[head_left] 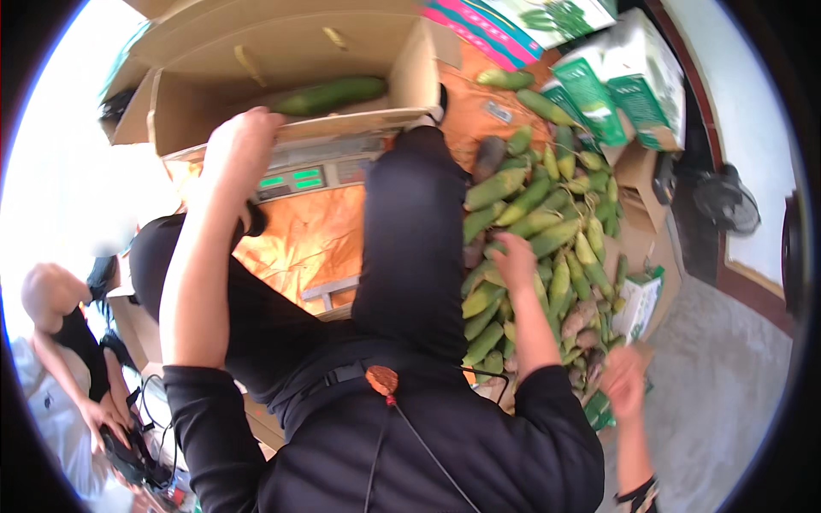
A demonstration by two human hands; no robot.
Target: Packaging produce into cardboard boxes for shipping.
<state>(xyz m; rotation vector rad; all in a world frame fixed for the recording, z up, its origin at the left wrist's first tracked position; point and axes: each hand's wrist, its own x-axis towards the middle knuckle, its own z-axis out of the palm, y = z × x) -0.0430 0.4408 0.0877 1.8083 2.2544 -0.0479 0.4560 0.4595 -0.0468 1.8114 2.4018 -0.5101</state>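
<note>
- The open box (363,53) is formed of matt brown cardboard.
- Inside the box, a green vegetable (333,96) is covered by smooth, faintly glossy skin.
- Under the box, a scale (350,173) is cased in smooth, hard material; metal or plastic cannot be told.
- On the box's near side, an orange sheet (299,244) is creased and plastic-looking.
- Right of the box, printed cartons (631,109) are faced with smooth, coated-looking paperboard.

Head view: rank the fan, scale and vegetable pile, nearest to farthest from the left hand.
1. Scale: just below and right of the left hand.
2. Vegetable pile: right of centre.
3. Fan: farther right, beyond the pile.
</note>
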